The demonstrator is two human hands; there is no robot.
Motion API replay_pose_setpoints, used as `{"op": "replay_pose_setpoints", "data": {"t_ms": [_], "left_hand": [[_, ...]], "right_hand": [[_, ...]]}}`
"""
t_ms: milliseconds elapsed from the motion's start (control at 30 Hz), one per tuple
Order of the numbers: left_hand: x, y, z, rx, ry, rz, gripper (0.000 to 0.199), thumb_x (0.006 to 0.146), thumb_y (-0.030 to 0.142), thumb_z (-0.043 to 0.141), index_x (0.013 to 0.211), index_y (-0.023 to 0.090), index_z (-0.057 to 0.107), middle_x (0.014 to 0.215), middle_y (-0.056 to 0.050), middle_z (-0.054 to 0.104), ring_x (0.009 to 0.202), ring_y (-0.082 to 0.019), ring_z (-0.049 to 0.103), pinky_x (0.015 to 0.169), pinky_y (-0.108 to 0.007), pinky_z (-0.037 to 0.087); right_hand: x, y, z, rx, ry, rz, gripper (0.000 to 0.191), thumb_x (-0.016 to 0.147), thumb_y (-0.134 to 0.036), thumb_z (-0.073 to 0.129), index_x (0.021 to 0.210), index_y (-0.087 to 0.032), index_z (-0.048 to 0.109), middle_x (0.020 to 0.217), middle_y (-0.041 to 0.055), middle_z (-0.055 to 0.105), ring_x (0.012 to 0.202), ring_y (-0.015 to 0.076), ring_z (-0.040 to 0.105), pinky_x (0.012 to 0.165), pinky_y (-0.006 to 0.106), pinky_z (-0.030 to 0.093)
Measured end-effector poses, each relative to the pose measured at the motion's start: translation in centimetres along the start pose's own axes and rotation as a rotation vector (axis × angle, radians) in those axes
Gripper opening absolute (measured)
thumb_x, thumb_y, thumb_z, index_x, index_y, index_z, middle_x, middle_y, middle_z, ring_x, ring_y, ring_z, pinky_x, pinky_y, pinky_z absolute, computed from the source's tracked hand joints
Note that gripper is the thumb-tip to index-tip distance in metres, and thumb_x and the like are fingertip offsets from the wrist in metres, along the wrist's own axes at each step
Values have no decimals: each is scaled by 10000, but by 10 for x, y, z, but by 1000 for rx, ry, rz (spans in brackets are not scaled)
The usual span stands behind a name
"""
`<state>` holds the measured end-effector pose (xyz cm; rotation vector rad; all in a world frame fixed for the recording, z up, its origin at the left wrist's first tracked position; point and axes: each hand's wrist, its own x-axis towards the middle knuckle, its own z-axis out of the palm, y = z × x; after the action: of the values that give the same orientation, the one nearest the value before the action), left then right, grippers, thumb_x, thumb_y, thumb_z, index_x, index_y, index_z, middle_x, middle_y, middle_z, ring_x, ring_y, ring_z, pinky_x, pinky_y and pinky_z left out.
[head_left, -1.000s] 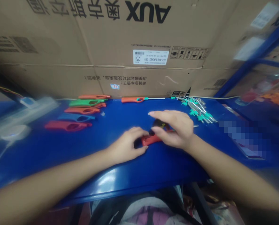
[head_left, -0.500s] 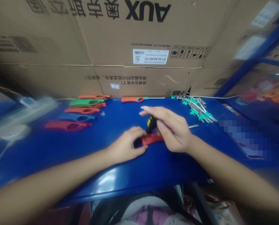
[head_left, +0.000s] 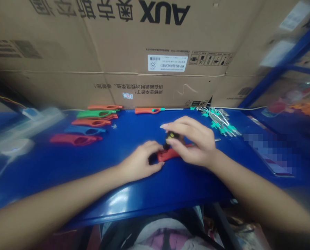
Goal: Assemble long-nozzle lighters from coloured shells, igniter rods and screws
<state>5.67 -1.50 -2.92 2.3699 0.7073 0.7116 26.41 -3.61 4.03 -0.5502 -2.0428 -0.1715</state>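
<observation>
My left hand (head_left: 141, 161) grips the left end of a red lighter-shaped piece (head_left: 170, 153) that lies on the blue table (head_left: 105, 194). Over that same end, my right hand (head_left: 192, 140) holds a black and yellow screwdriver (head_left: 172, 135) by its handle, the lower part down against the red piece. A thin metal rod (head_left: 217, 140) shows beyond my right hand, to the right of the red piece. The screwdriver's tip is hidden.
Orange, green, blue and red casings (head_left: 75, 139) lie at the left. An orange lighter (head_left: 147, 110) with a metal rod lies at the back. Green-ended metal rods (head_left: 221, 121) are piled back right. A cardboard box (head_left: 118, 41) stands behind; a power strip (head_left: 48, 119) is far left.
My right hand has shifted slightly right and turned, with its fingers round the screwdriver handle. More of the red piece now shows. My left hand has stayed put.
</observation>
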Motion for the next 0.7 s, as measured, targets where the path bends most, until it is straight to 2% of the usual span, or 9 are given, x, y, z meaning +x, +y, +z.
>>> {"op": "replay_pose_setpoints", "data": {"t_ms": [100, 200, 267, 333, 433, 500, 600, 700], "left_hand": [[0, 1, -1, 6, 1, 4, 243, 838, 185, 689, 1077, 195, 643, 1048, -44, 675, 992, -222, 625, 914, -372, 504], [0, 2, -1, 8, -5, 2, 232, 839, 186, 686, 1068, 190, 648, 1040, -46, 674, 980, -220, 622, 902, -371, 508], [0, 1, -1, 9, -7, 0, 225, 841, 190, 683, 1063, 186, 644, 1037, -49, 673, 973, -221, 623, 898, -373, 510], [0, 0, 0, 17, 2, -1, 200, 843, 201, 683, 1038, 186, 642, 1020, -48, 670, 963, -223, 627, 894, -374, 512], [0, -1, 0, 25, 13, 4, 215, 841, 212, 693, 1049, 190, 646, 1008, -46, 671, 957, -222, 633, 898, -374, 511], [0, 0, 0, 19, 10, 9, 263, 838, 203, 696, 1096, 189, 648, 1039, -51, 677, 982, -222, 632, 919, -377, 507], [1, 1, -1, 6, -11, -2, 313, 841, 182, 688, 1151, 185, 650, 1083, -61, 684, 1020, -225, 628, 946, -383, 502], [1, 1, -2, 6, -17, -4, 320, 842, 180, 686, 1161, 182, 653, 1083, -61, 688, 1022, -223, 631, 946, -379, 504]], "right_hand": [[-2, 3, -2, -130, 47, -81, 251, 911, -231, 640, 1156, -179, 664, 852, 66, 720, 734, 175, 671, 617, 288, 553], [-2, 1, -1, -13, -19, -31, 352, 952, -161, 485, 1284, -150, 600, 1042, 114, 730, 936, 202, 693, 760, 328, 585], [-2, -1, 1, 83, -77, 14, 392, 960, -117, 431, 1327, -134, 567, 1088, 117, 721, 962, 191, 686, 795, 328, 582], [-3, -1, 3, 66, -65, 15, 335, 962, -142, 496, 1280, -142, 602, 987, 89, 729, 839, 170, 679, 716, 294, 567], [-4, -1, 3, -94, 8, -4, 250, 930, -239, 641, 1163, -155, 670, 828, 52, 720, 665, 151, 635, 602, 268, 519], [-4, 0, 2, -103, 17, 55, 240, 965, -253, 582, 1166, -162, 677, 838, 55, 729, 684, 158, 651, 644, 280, 536], [-3, 1, 1, 91, -28, 218, 344, 1018, -198, 400, 1277, -179, 626, 993, 76, 734, 826, 169, 693, 770, 317, 574], [-2, 3, 2, 231, -58, 283, 335, 1020, -207, 421, 1297, -187, 609, 1041, 76, 721, 793, 151, 687, 728, 304, 582]]}}
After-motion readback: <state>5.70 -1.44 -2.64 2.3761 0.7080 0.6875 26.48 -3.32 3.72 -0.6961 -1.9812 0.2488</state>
